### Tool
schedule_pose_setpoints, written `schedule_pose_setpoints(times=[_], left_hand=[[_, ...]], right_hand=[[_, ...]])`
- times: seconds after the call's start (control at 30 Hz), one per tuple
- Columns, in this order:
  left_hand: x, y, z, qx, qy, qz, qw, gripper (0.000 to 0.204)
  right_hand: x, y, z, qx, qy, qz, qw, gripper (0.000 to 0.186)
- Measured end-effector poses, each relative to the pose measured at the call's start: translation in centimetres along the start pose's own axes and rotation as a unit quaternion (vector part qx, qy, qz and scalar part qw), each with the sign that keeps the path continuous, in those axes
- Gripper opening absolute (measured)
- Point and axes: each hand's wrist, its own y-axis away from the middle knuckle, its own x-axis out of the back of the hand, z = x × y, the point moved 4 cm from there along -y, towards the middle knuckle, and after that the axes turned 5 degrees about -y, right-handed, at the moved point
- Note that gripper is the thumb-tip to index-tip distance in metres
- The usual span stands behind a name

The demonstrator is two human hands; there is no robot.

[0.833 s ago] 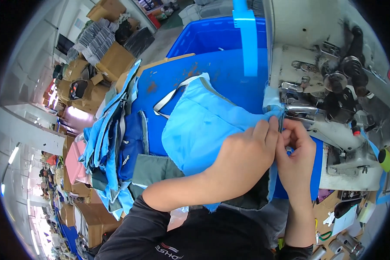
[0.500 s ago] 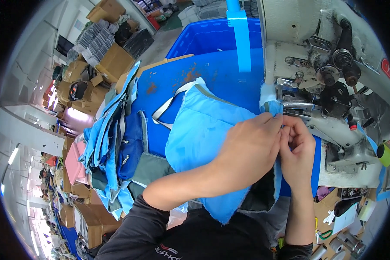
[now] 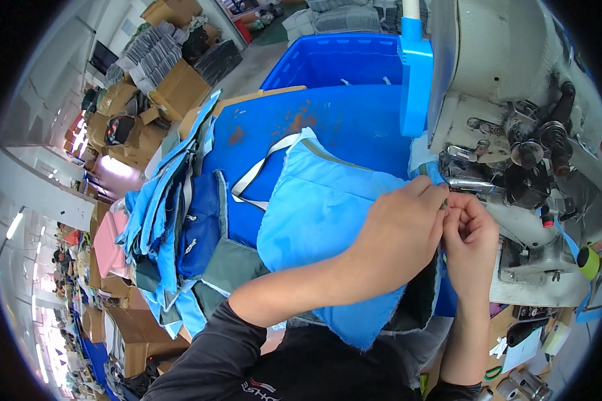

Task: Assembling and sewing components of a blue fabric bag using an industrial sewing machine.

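Below the left forearm (image 3: 287, 291), more of the light-blue fabric panel (image 3: 321, 214) hangs visible than moments ago, suggesting repositioning. Left hand (image 3: 408, 220) and right hand (image 3: 471, 230) appear to pinch its edge, fingertips narrowed, just short of the sewing machine (image 3: 475, 130).

Whitish walls (image 3: 53, 93) rise at the left, with glowing tube lights (image 3: 15, 224) and patches of bright glare; cardboard boxes (image 3: 184, 88) crowd the upper left, beside a strip of grey floor (image 3: 264, 59)
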Motion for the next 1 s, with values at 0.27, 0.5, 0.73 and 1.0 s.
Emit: schedule_pose_setpoints(times=[0.27,0.5,0.73,1.0], left_hand=[[1.3,1.7,0.8,0.016,-0.09,-0.011,0.996,0.026],[1.2,1.1,1.5,-0.013,-0.07,-0.026,0.997,0.016],[0.0,-0.2,0.5,-0.03,-0.038,0.035,0.998,0.004],[0.3,0.7,1.2,-0.006,-0.02,0.025,0.999,0.03]], right_hand=[[-0.8,0.9,-1.1,0.097,0.146,0.007,0.985,0.02],[-0.2,1.3,0.3,0.067,0.019,-0.019,0.997,0.019],[-0.3,-0.2,0.5,-0.008,-0.113,-0.031,0.993,0.018],[0.2,0.0,0.4,-0.009,-0.062,-0.023,0.998,0.016]])
